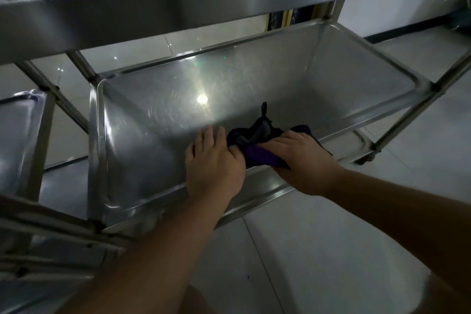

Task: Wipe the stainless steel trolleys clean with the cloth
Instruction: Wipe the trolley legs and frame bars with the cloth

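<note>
A stainless steel trolley fills the view; its middle shelf (178, 115) is a shallow tray with raised rims. A dark purple and black cloth (257, 143) lies bunched on that shelf near the front rim. My right hand (303, 160) presses down on the cloth's right part and grips it. My left hand (214, 163) rests flat on the shelf just left of the cloth, fingers together, its thumb side touching the fabric. Both forearms reach in from below.
The trolley's top shelf (178, 0) overhangs the upper part of the view. A second trolley (20, 135) stands close on the left. A lower shelf (354, 145) and a caster (367, 158) show at right. Pale glossy floor tiles (331, 250) surround everything.
</note>
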The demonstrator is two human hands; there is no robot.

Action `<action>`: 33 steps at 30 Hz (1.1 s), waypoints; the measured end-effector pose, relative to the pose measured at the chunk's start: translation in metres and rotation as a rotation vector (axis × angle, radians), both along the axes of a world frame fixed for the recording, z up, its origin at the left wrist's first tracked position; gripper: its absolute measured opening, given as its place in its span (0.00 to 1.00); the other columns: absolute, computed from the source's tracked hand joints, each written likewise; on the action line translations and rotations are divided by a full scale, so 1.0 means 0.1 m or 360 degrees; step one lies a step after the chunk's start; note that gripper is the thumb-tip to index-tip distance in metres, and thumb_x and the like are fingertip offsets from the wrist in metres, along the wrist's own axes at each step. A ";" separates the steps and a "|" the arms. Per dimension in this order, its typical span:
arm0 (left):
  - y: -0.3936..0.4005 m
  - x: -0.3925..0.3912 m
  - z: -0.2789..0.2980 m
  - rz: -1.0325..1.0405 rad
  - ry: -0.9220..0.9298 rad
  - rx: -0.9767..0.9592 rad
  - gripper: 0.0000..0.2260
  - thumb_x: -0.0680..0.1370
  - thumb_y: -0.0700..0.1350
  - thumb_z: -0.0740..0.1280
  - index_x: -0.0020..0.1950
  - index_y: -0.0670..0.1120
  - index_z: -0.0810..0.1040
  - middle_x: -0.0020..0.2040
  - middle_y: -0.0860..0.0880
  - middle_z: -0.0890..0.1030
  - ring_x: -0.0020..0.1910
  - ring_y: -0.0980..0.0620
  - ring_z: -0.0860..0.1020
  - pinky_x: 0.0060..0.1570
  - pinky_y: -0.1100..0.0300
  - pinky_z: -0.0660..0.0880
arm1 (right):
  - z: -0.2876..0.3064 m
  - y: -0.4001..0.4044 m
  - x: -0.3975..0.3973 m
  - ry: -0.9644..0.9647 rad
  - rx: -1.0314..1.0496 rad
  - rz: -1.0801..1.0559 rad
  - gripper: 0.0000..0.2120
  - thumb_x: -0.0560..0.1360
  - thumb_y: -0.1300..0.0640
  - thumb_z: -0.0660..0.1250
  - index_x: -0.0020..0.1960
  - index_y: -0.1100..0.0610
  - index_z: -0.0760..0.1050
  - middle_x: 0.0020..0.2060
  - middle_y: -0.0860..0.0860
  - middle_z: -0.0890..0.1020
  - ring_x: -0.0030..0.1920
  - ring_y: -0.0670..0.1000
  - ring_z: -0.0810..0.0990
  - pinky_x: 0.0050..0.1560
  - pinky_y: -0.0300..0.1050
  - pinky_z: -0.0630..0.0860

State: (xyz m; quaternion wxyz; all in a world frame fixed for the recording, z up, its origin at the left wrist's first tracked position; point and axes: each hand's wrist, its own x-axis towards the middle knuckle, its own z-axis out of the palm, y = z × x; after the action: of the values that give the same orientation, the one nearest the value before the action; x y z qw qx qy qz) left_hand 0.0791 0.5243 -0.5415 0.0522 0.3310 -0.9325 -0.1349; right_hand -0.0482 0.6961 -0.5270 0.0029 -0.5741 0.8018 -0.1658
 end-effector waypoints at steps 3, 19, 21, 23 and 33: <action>-0.02 0.02 0.00 -0.0005 0.0044 0.0047 0.29 0.85 0.53 0.45 0.86 0.51 0.55 0.87 0.46 0.53 0.85 0.47 0.49 0.83 0.46 0.46 | -0.01 -0.03 0.10 0.0058 -0.0076 -0.0048 0.19 0.76 0.59 0.73 0.66 0.52 0.80 0.56 0.48 0.85 0.55 0.55 0.79 0.58 0.55 0.75; 0.12 0.10 0.08 -0.0045 0.0222 0.0001 0.42 0.73 0.59 0.38 0.83 0.46 0.66 0.84 0.44 0.63 0.83 0.45 0.60 0.82 0.48 0.54 | -0.33 0.08 -0.08 0.0038 -0.0470 0.0286 0.18 0.77 0.54 0.64 0.65 0.56 0.79 0.57 0.50 0.83 0.55 0.57 0.76 0.54 0.53 0.69; 0.16 0.15 0.11 -0.0074 0.0263 -0.0049 0.40 0.75 0.57 0.41 0.80 0.41 0.71 0.80 0.40 0.68 0.79 0.41 0.67 0.79 0.44 0.61 | -0.29 0.08 -0.15 0.0115 -0.0452 0.0399 0.17 0.76 0.57 0.65 0.64 0.57 0.80 0.53 0.51 0.84 0.51 0.59 0.77 0.51 0.56 0.72; 0.21 0.20 0.10 -0.0124 0.0254 -0.0125 0.36 0.77 0.56 0.45 0.76 0.37 0.73 0.76 0.37 0.72 0.73 0.36 0.72 0.73 0.41 0.68 | -0.26 0.11 -0.20 0.0199 -0.0455 0.0492 0.16 0.76 0.59 0.66 0.63 0.58 0.81 0.51 0.53 0.84 0.48 0.61 0.77 0.49 0.60 0.73; 0.70 1.21 -0.45 -0.0298 0.0423 -0.0517 0.23 0.84 0.47 0.59 0.76 0.39 0.74 0.75 0.41 0.74 0.73 0.42 0.73 0.70 0.43 0.69 | -0.75 0.49 0.05 -0.0242 0.0064 0.0743 0.07 0.79 0.45 0.58 0.54 0.42 0.73 0.35 0.38 0.74 0.35 0.46 0.75 0.32 0.46 0.70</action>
State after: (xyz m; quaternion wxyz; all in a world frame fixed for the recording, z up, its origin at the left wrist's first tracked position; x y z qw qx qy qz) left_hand 0.2005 0.5940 -0.5863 0.2145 0.2095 -0.9536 -0.0296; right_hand -0.0428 0.7451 -0.6022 0.1130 -0.7295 0.6481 -0.1874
